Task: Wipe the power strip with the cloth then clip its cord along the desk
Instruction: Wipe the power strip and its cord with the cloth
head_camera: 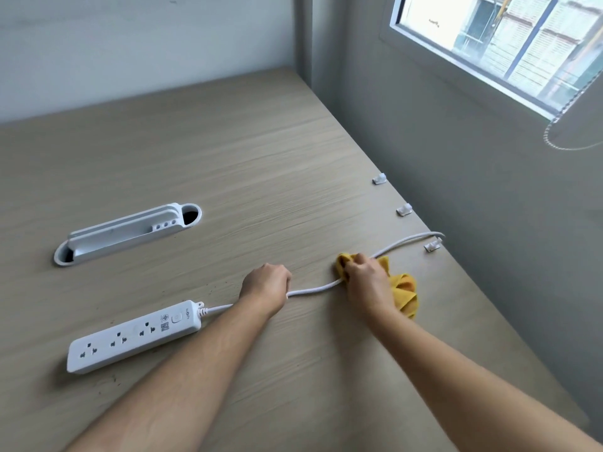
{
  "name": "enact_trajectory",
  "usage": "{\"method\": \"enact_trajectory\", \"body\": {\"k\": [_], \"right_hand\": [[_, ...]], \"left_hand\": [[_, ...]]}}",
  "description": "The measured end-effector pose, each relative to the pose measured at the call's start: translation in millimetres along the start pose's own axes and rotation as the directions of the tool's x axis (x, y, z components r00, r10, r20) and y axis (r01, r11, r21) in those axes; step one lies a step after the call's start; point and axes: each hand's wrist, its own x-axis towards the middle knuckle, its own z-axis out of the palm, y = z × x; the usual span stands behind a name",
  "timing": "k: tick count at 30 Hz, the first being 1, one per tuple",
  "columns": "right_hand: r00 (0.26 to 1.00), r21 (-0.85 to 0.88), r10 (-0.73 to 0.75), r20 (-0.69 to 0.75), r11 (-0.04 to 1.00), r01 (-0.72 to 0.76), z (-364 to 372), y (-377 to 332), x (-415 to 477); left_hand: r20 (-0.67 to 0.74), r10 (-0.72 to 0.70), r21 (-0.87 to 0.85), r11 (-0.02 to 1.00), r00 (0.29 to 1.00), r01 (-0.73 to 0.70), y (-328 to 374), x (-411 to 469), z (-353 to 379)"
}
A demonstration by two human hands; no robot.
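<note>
A white power strip (135,336) lies flat on the wooden desk (228,164) at the lower left. Its white cord (315,289) runs right toward the desk's right edge and drops over it. My left hand (266,287) is closed around the cord a short way from the strip. My right hand (367,278) grips a yellow cloth (404,293) bunched around the cord further along. Three white cable clips sit along the right edge: a far clip (379,178), a middle clip (404,209) and a near clip (433,245). The cord passes just beside the near clip.
A white oval cable grommet (127,233) with a raised cover is set into the desk at the left. Grey walls meet behind the desk, and a window (502,44) with a bead chain (561,138) is on the right wall.
</note>
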Motion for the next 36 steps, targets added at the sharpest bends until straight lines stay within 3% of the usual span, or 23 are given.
{"method": "enact_trajectory", "body": {"k": [5, 13, 17, 23, 31, 36], "right_hand": [[0.989, -0.007, -0.137, 0.06, 0.99, 0.138, -1, -3, -14], [0.997, -0.049, -0.038, 0.064, 0.998, 0.041, -14, 4, -3], [0.997, -0.087, -0.043, 0.056, 0.995, 0.048, -8, -8, -9], [0.995, -0.084, -0.059, 0.074, 0.994, 0.065, 13, -66, -26], [0.914, 0.029, -0.337, 0.226, 0.94, 0.339, 55, -209, -47], [0.95, 0.027, -0.28, 0.137, 0.96, 0.279, 50, -188, -45]], "left_hand": [[-0.029, 0.002, -0.034, 0.999, 1.0, -0.003, -3, -3, 2], [-0.148, -0.001, -0.206, 0.978, 0.989, -0.03, -30, -31, 17], [-0.229, -0.083, -0.065, 0.995, 0.97, 0.07, -92, -60, 7], [-0.173, -0.274, -0.07, 0.961, 0.946, 0.266, -180, -98, 0], [-0.201, -0.236, -0.098, 0.97, 0.951, 0.22, -200, -103, 2], [-0.214, -0.25, -0.089, 0.968, 0.944, 0.236, -203, -101, 5]]}}
